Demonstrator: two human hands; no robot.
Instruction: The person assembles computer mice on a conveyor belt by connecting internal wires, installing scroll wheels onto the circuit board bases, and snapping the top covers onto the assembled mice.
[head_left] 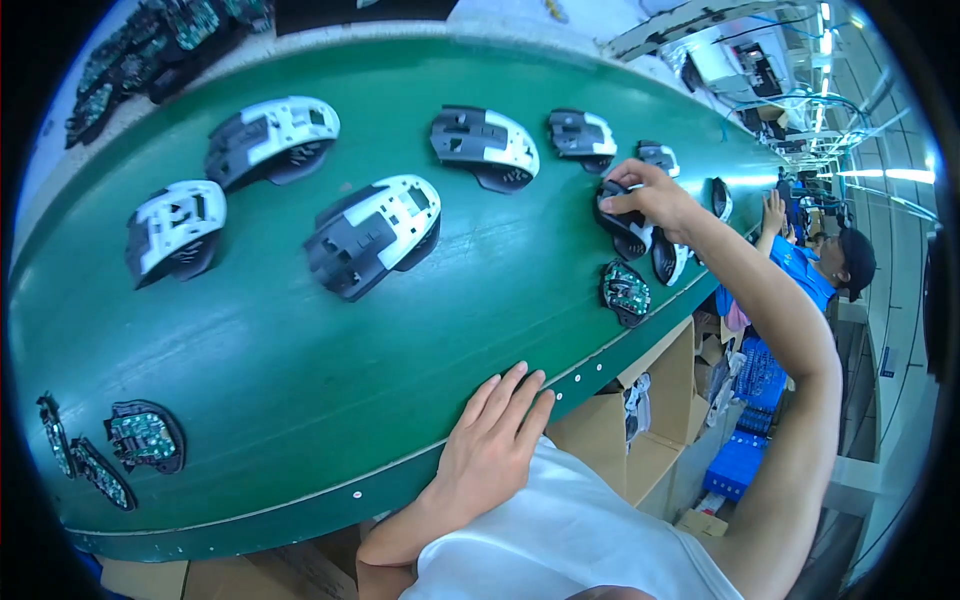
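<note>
My right hand (655,203) reaches out over the green work surface, its thumb and fingers pinching a dark computer mouse shell (628,236). Just beneath that hand lies a black-and-white mouse shell (668,258), partly hidden. Closer to me is a mouse base with a green circuit board (627,291). Flat on the near edge rests my left hand (497,428), fingers stretched out and holding nothing. Several grey-and-white mouse shells are spread around, among them one shell (375,233) left of centre and another (486,147) farther off.
More green circuit-board parts (146,436) lie at the near left, and a pile of them (140,62) sits beyond the far edge. Below the near edge are cardboard boxes (655,425) and blue crates (738,463). A person in blue (805,275) sits farther along the line.
</note>
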